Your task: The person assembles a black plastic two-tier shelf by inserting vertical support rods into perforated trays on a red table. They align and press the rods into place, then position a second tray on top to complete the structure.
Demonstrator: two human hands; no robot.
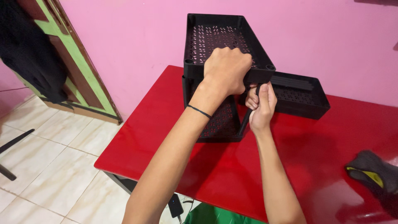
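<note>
left hand [226,70] fingers clamp top black tray [215,39] rim; right hand [260,103] fingers wrap black post [245,122].

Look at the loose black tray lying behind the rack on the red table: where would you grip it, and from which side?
Probably by its long near rim, coming from above on the right. The loose tray lies flat and open side up behind the rack, so its rim is exposed. Its left end is hidden behind the rack and the right hand, so the right end is freer.
</note>
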